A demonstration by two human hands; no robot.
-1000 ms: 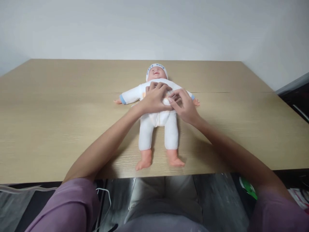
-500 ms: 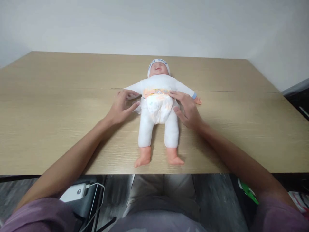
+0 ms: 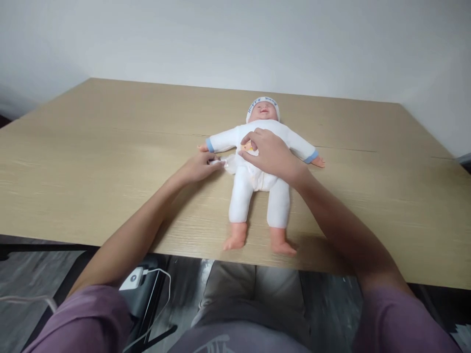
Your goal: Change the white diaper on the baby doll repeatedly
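Note:
A baby doll [image 3: 257, 196] in a white suit and cap lies on its back on the wooden table [image 3: 91, 162], head away from me. It wears a white diaper [image 3: 257, 179] with an orange band at the waist. My left hand [image 3: 200, 166] pinches the diaper's white side flap at the doll's left hip, fingers closed on it. My right hand [image 3: 268, 154] rests over the doll's belly, fingertips curled onto the diaper's front band.
The table's near edge runs just below the doll's feet. Under the table on the left, a white charger [image 3: 133, 278] with a cable lies on a dark stand. My lap in grey trousers shows below the edge.
My left hand has closed on the diaper's side flap. My right hand has moved from the doll's right hip onto its belly. The view has shifted, so the doll sits further right.

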